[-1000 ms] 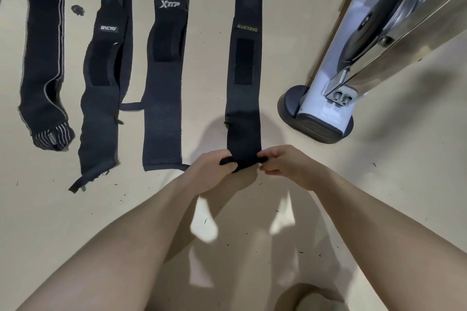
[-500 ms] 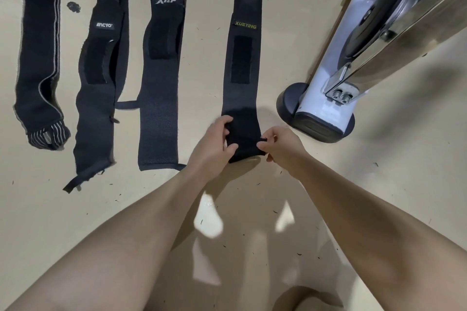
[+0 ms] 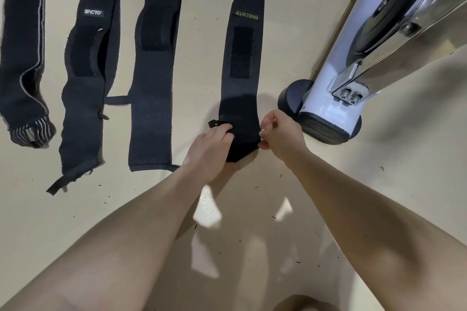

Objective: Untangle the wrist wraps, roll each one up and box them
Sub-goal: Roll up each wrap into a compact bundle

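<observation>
While both bare forearms are reaching forward over the beige floor, the left hand is curling its fingers over the near-left edge of the XUEYING wrist wrap, and the right hand is pinching the near-right edge between thumb and fingertips. Between the two hands the wrap's near end is bunching into a partly rolled fold, while the rest of it is lying flat and stretching straight away from the person. Just right of it, the rounded dark foot of a white exercise machine is resting on the floor. To the left, three more wraps are lying side by side, apart from one another: the XTEP wrist wrap, the wrap with the white label, and, farthest left, the grey-striped wrap.
</observation>
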A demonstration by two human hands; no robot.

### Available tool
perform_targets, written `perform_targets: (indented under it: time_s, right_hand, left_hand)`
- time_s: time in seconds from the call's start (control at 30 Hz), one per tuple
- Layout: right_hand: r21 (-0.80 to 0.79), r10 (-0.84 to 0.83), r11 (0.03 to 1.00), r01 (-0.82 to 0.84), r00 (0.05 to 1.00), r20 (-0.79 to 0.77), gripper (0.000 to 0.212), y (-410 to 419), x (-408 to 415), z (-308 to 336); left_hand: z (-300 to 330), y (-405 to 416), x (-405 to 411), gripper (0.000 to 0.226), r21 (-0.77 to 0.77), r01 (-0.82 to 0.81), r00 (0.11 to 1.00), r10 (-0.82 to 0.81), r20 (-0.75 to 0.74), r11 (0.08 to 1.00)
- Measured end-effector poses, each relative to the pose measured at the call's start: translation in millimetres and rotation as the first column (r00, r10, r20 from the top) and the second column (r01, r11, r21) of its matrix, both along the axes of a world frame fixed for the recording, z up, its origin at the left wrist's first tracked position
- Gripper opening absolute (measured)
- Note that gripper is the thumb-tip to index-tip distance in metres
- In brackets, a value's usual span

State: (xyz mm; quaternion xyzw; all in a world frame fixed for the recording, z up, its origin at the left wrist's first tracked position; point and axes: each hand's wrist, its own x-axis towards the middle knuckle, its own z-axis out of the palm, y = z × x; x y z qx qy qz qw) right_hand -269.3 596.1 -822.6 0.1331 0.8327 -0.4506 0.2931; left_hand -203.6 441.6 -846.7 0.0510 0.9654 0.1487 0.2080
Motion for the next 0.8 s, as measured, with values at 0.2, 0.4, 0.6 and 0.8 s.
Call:
perform_targets:
  time_s: [0.2,0.4,0.6,0.8]
  right_hand:
    - [0.341,0.604,0.781,-0.523,0.773,-0.196,0.028,12,8,-9]
    - [0.413,0.686,0.697,-0.586,0.713,-0.147,0.027,7,9,-12]
    - [0.426,0.652,0.688,-0.588,0.758,-0.007,0.017,0,11,-11]
    - [0.460,0.490,0.763,-0.454,0.871,0.047,0.016,-18,0,-21]
  left_hand:
    - [-1,2,-8,0.030,0.078,-0.086,0.991,0.094,-0.094,0.993]
    - [6,-4,-27,0.022,0.138,-0.245,0.969,0.243,0.033,0.960]
    - [4,1,-11,0.008,0.246,-0.351,0.935,0.326,0.138,0.903]
    - [3,5,4,0.030,0.254,-0.289,0.956,0.264,0.126,0.923]
